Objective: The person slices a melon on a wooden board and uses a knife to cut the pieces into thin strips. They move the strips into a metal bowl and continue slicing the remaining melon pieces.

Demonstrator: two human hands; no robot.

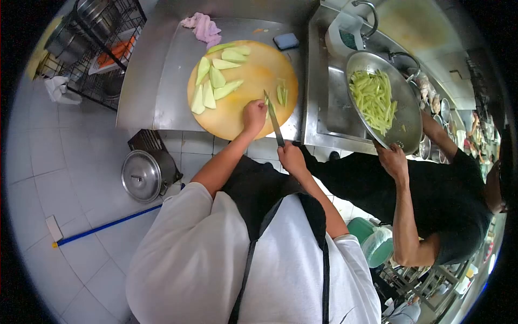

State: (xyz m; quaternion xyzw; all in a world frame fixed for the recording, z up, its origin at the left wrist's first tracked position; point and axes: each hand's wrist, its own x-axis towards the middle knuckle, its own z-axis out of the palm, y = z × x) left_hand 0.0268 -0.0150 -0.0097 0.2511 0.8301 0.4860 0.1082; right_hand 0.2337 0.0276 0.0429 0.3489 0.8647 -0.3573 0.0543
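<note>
My right hand (293, 159) is wrapped round the handle of a knife (277, 125), whose blade points up across the round cutting board (264, 62). Close to the blade's left side, my left hand (254, 116) is curled with its fingers pressed on a pale green vegetable piece (268, 109), mostly hidden by the fingers and blade. Several long pale green wedges (217, 78) lie on the board's upper left. A few thin cut strips (281, 94) rest right of the knife.
A co-worker in black (431, 200) stands at my right, tilting a metal bowl (402, 92) of green strips beside the sink (328, 129). A pink cloth (203, 29) and a grey-blue sponge (286, 41) lie behind the board. A lidded pot (142, 175) and a blue pole (110, 225) are at lower left.
</note>
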